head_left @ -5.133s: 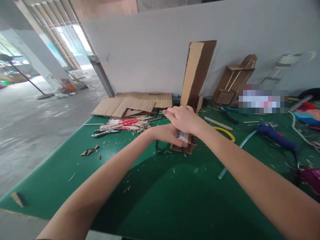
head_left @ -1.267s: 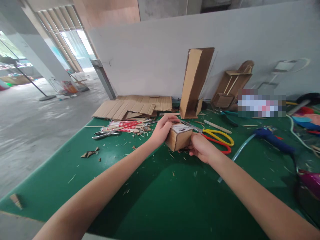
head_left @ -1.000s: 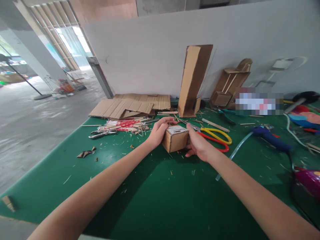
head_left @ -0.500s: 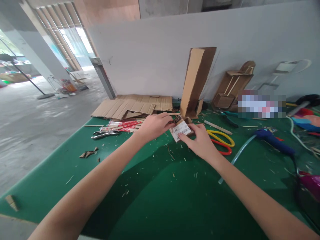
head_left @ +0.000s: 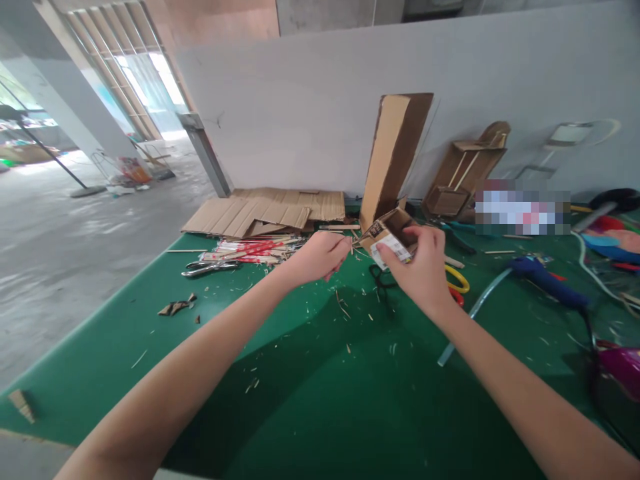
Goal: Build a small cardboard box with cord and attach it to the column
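My right hand (head_left: 424, 267) grips a small open cardboard box (head_left: 379, 235) with a white printed label on its near side. Its thumb presses on the label and the fingers curl over the far wall. Just left of the box, my left hand (head_left: 321, 256) is closed in a pinch. What its fingertips hold, if anything, is too small to make out. Below the box lies a black-handled tool (head_left: 382, 279), partly in shadow. Behind my right wrist show a yellow loop handle (head_left: 459, 279) and a red one (head_left: 456, 296).
A tall cardboard channel (head_left: 395, 157) stands behind the box. Flat cardboard sheets (head_left: 250, 213), red-wrapped sticks (head_left: 250, 250) and metal scissors (head_left: 209, 268) lie left on the green table (head_left: 300, 400). A blue glue gun (head_left: 550, 280) and a cardboard model (head_left: 465, 173) are right.
My right hand has lifted and turned the box up to the right, baring its open top. My left hand has come away from it, and the black-handled tool now shows beneath.
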A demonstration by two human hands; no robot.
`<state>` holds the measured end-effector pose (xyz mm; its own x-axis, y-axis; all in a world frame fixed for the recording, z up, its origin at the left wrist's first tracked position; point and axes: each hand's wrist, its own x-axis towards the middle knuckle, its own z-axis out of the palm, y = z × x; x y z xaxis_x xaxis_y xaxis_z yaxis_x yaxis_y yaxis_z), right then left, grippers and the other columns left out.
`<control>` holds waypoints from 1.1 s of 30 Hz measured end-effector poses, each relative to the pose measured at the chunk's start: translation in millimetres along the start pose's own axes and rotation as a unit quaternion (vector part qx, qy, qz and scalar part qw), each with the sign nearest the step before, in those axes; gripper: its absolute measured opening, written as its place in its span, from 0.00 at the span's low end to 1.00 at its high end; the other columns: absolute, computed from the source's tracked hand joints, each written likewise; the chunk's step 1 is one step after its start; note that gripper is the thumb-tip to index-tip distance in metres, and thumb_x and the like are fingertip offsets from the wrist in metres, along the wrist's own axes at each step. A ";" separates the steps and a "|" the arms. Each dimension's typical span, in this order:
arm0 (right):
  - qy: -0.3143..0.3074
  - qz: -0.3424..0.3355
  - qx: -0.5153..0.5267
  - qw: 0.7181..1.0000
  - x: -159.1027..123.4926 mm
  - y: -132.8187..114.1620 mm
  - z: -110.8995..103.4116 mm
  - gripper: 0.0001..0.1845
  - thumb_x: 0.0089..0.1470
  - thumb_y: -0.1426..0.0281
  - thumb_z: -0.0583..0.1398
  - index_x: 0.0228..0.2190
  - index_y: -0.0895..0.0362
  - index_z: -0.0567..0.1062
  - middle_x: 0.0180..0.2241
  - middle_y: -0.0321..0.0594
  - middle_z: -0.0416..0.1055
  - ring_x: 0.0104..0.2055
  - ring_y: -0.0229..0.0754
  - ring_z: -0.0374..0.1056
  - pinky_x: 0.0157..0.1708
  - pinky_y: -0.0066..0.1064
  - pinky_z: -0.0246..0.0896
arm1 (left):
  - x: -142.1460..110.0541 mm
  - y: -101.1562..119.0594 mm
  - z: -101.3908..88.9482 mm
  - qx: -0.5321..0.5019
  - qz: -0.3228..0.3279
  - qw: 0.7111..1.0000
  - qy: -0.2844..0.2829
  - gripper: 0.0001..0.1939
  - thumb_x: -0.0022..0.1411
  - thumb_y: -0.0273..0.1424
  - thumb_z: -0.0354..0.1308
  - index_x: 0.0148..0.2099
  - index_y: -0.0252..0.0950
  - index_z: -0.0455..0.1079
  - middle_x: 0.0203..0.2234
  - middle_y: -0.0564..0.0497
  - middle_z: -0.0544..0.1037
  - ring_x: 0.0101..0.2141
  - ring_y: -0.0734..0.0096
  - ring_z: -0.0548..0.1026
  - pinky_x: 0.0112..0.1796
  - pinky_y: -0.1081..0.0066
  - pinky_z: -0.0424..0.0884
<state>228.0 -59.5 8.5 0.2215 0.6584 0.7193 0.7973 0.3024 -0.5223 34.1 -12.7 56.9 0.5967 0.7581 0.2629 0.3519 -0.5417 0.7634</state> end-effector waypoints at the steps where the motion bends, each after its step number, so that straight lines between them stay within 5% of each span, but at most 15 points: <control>1: 0.004 0.004 -0.002 1.000 0.3 0.2 -0.1 0.22 0.49 0.58 0.63 0.41 0.56 0.63 0.45 0.51 0.59 0.51 0.54 0.62 0.52 0.51 0.60 | 0.0 1.8 -4.1 -0.001 -0.005 1.000 -0.020 0.23 0.64 0.34 0.48 0.16 0.40 0.59 0.09 0.54 0.64 0.12 0.76 0.60 0.21 0.70 0.58; 5: 0.004 0.016 0.012 1.000 0.8 -3.5 3.4 0.24 0.49 0.58 0.63 0.43 0.57 0.63 0.46 0.53 0.58 0.52 0.53 0.61 0.53 0.50 0.59 | -1.0 10.7 -24.7 0.056 0.003 0.996 -0.065 0.21 0.61 0.32 0.53 0.15 0.39 0.60 0.11 0.53 0.69 0.12 0.77 0.64 0.20 0.72 0.60; 11: 0.080 0.129 0.002 0.988 8.1 13.7 -0.2 0.25 0.48 0.56 0.63 0.42 0.57 0.63 0.48 0.53 0.56 0.51 0.55 0.62 0.54 0.54 0.57 | -8.1 16.6 -55.0 0.057 -0.009 0.982 -0.181 0.15 0.55 0.33 0.60 0.17 0.40 0.71 0.13 0.54 0.73 0.16 0.74 0.72 0.19 0.76 0.65; 13: 0.077 0.075 -0.012 0.994 8.0 21.2 -3.7 0.27 0.48 0.58 0.64 0.45 0.56 0.62 0.49 0.52 0.55 0.53 0.55 0.61 0.55 0.55 0.57 | -9.9 16.5 -66.2 0.086 -0.011 0.982 -0.168 0.12 0.55 0.34 0.60 0.21 0.40 0.75 0.16 0.53 0.75 0.18 0.74 0.73 0.19 0.77 0.64; 16: 0.022 -0.102 -0.061 0.993 2.8 24.5 -6.0 0.27 0.50 0.65 0.63 0.50 0.54 0.59 0.52 0.53 0.53 0.60 0.56 0.54 0.59 0.55 0.54 | -11.3 18.8 -82.2 0.149 0.003 0.986 -0.071 0.09 0.57 0.34 0.59 0.27 0.39 0.77 0.19 0.54 0.75 0.20 0.77 0.71 0.22 0.78 0.62; 19: -0.091 -0.259 -0.104 0.956 -5.9 18.4 -4.4 0.27 0.52 0.68 0.60 0.52 0.52 0.58 0.56 0.51 0.52 0.64 0.58 0.46 0.60 0.57 0.52 | -12.7 25.4 -90.6 0.125 0.006 0.991 0.052 0.07 0.57 0.32 0.60 0.35 0.36 0.78 0.20 0.54 0.74 0.23 0.77 0.71 0.27 0.76 0.65; 22: -0.171 -0.343 -0.087 0.919 -14.4 8.2 -1.2 0.27 0.53 0.68 0.60 0.53 0.56 0.61 0.57 0.52 0.56 0.64 0.60 0.46 0.59 0.56 0.55 | -14.6 32.2 -89.4 0.088 0.002 0.991 0.104 0.08 0.58 0.30 0.60 0.39 0.33 0.77 0.21 0.51 0.74 0.25 0.76 0.72 0.28 0.74 0.66; 29: -0.164 -0.414 -0.025 0.895 -24.9 -1.9 -4.0 0.15 0.51 0.65 0.62 0.40 0.60 0.71 0.48 0.53 0.62 0.55 0.57 0.56 0.52 0.53 0.63 | -14.5 30.8 -82.7 0.168 0.028 0.985 -0.017 0.12 0.60 0.37 0.58 0.32 0.34 0.76 0.19 0.53 0.74 0.21 0.79 0.69 0.21 0.77 0.62; 33: -0.164 -0.425 -0.021 0.890 -27.2 -3.4 -6.1 0.14 0.50 0.63 0.62 0.35 0.61 0.74 0.43 0.52 0.63 0.50 0.55 0.59 0.48 0.51 0.65 | -12.5 27.5 -75.6 0.161 0.032 0.986 -0.027 0.13 0.61 0.38 0.56 0.32 0.34 0.75 0.19 0.53 0.74 0.21 0.79 0.70 0.21 0.78 0.62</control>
<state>222.7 -82.6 -6.5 -0.6424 0.3722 0.6699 0.6203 0.7658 0.1694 -18.2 -9.6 119.1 0.6595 0.7028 0.2666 0.5172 -0.6817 0.5175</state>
